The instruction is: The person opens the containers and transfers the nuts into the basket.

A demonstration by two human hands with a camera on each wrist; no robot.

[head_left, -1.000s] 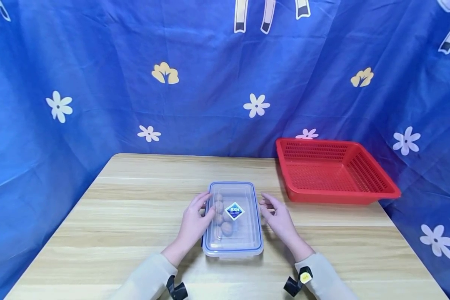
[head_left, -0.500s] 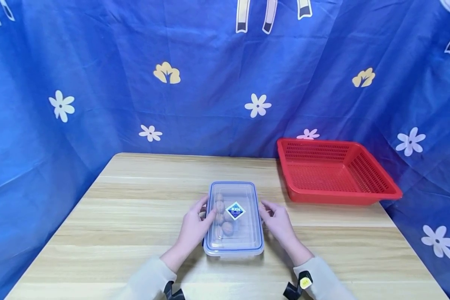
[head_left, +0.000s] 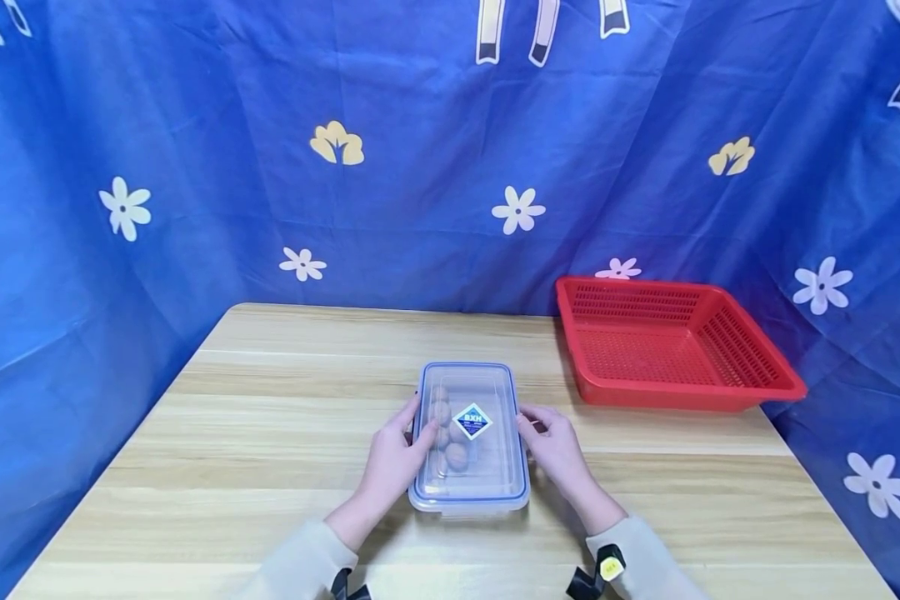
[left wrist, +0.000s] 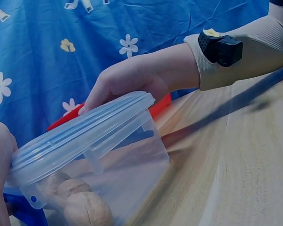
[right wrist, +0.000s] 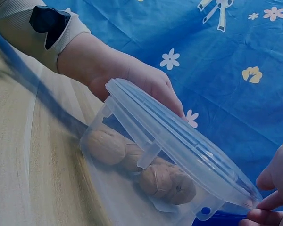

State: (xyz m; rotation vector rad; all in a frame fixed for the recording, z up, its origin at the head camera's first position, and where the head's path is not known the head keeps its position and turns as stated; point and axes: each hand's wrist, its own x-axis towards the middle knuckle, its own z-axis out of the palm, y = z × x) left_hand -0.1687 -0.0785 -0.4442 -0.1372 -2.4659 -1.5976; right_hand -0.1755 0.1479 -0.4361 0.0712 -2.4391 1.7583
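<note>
A clear plastic food container (head_left: 471, 475) with a blue-edged lid and a diamond-shaped label (head_left: 472, 422) lies on the wooden table. Several walnuts (right wrist: 107, 147) show through its wall, grouped along the left side. My left hand (head_left: 392, 454) holds the left edge, its thumb over the lid and its fingers down the side. At the right edge, my right hand (head_left: 558, 446) grips with the thumb on the rim and fingers curled below. Blue plastic (right wrist: 221, 219) shows low on the container's side beneath the right fingers. The undersides of both hands' fingers are partly hidden.
A red perforated plastic basket (head_left: 690, 392) stands at the table's back right. Behind the wooden table (head_left: 270, 400) hangs a blue curtain (head_left: 420, 200) printed with flowers. Each sleeve carries a black wrist camera (head_left: 588, 579).
My right hand has moved in from beside the container to take hold of its right edge. The left hand stays on the left edge, its thumb slightly further over the lid.
</note>
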